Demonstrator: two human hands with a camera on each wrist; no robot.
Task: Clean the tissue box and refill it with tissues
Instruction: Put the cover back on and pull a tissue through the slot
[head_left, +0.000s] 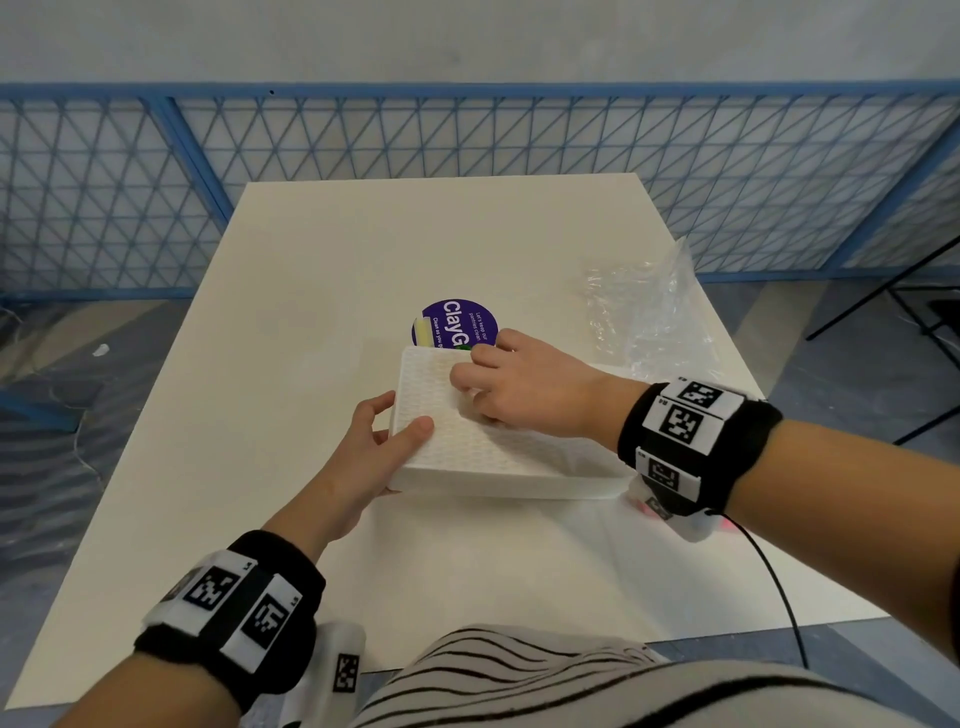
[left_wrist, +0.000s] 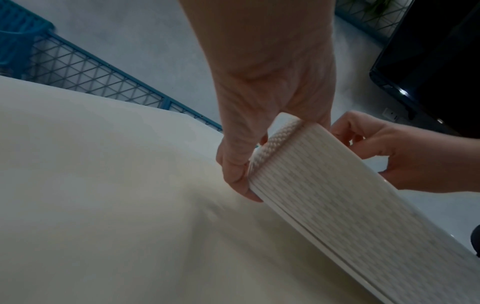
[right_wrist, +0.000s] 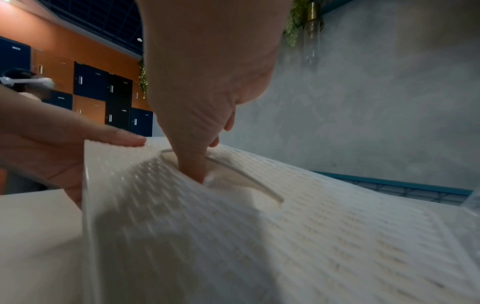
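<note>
A white tissue box (head_left: 467, 452) with a woven-textured lid lies in the middle of the white table (head_left: 249, 426). My left hand (head_left: 384, 441) grips its near left corner, thumb on the lid and fingers down the side; the left wrist view shows this grip (left_wrist: 239, 160) on the box (left_wrist: 337, 195). My right hand (head_left: 498, 384) sits on the lid near the far edge with fingers curled. In the right wrist view its thumb (right_wrist: 194, 160) dips into the oval slot (right_wrist: 249, 185) of the box (right_wrist: 311, 236), where a bit of white tissue (right_wrist: 223, 183) shows.
A round purple "ClayGo" disc (head_left: 457, 319) lies just behind the box. Crumpled clear plastic wrap (head_left: 649, 312) sits at the table's right rear. A blue mesh fence (head_left: 467, 135) runs behind the table. Black stand legs (head_left: 909, 312) are at the right, and a black cable (head_left: 779, 587) hangs from my right wrist.
</note>
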